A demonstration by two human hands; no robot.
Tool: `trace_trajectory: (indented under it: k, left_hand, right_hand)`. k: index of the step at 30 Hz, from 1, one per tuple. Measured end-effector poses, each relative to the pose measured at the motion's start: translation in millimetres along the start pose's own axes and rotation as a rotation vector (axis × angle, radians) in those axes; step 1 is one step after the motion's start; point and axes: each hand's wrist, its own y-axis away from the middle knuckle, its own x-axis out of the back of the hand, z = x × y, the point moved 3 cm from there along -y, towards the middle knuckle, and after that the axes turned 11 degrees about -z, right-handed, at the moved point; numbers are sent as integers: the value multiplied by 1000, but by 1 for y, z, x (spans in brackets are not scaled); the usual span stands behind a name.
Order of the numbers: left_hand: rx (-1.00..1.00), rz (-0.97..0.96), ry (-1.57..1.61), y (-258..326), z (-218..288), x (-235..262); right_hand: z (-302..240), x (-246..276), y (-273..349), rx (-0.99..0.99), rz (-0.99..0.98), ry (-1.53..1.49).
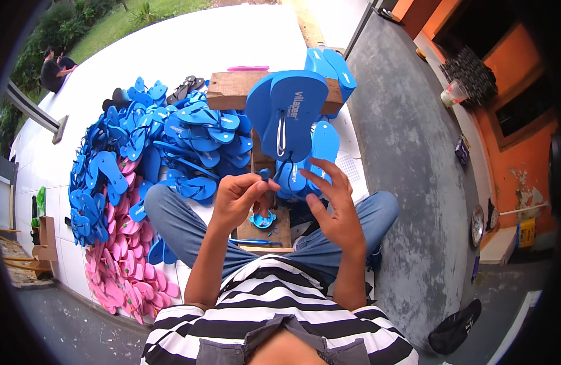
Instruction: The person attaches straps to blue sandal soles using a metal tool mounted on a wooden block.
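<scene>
Blue sandal pair (286,115) at frame centre — left hand (238,198) fingers pinch its strap (265,175); right hand (332,204), fingers spread, should steady the soles.

White tiled floor (189,42) meets a grey concrete strip (408,146) (daylight, outdoors); orange wall (524,152) to the right, grass (122,21) beyond.

- A large heap of blue flip-flops (140,146) is piled on the white tiled floor (189,42).
- Pink flip-flops (119,267) are spread below and beside the blue heap.
- A few dark flip-flops (186,88) are seen at the heap's far edge.
- A black cap (455,327) is laid on the grey concrete (408,182).
- A plastic cup (454,92) is set near the orange wall (518,140).
</scene>
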Motion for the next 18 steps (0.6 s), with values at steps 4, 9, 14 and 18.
trace_trajectory:
  k: [4, 9, 14, 18]
  left_hand:
    - [18, -132, 13, -16, 1, -10]
    - [114, -247, 194, -20, -3, -9]
    - [77, -88, 257, -28, -7, -3]
    - [-26, 128, 17, -36, 17, 7]
  right_hand:
    - [-8, -4, -21, 86, -142, -338]
    - [17, -31, -30, -5, -159, -1044]
    - [25, -42, -49, 110, 30, -1233]
    - [14, -39, -62, 132, 69, -1321]
